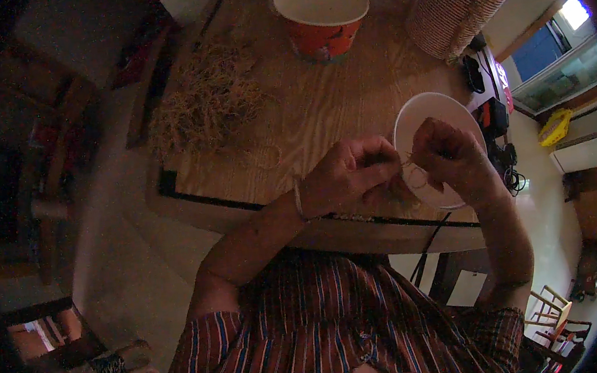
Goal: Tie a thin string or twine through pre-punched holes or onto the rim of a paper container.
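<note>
Over the near edge of the table, my left hand (pixel 353 171) has its fingers pinched together at the left rim of a white round bowl (pixel 432 102). My right hand (pixel 454 157) is curled closed above the bowl and hides part of its inside. Thin, dry, tan strands (pixel 415 176) show between the two hands, against the white of the bowl; their ends run into the fingers. To the left on the tabletop lies a loose, tangled pile of dry root-like strands (pixel 211 95), apart from both hands.
An orange paper tub (pixel 325 37) with a white inside stands at the far middle of the wooden table (pixel 313 108). A tilted stack of such tubs (pixel 446 13) is at far right. Dark devices and cables (pixel 503 160) lie beyond the bowl. A chair (pixel 554 317) stands lower right.
</note>
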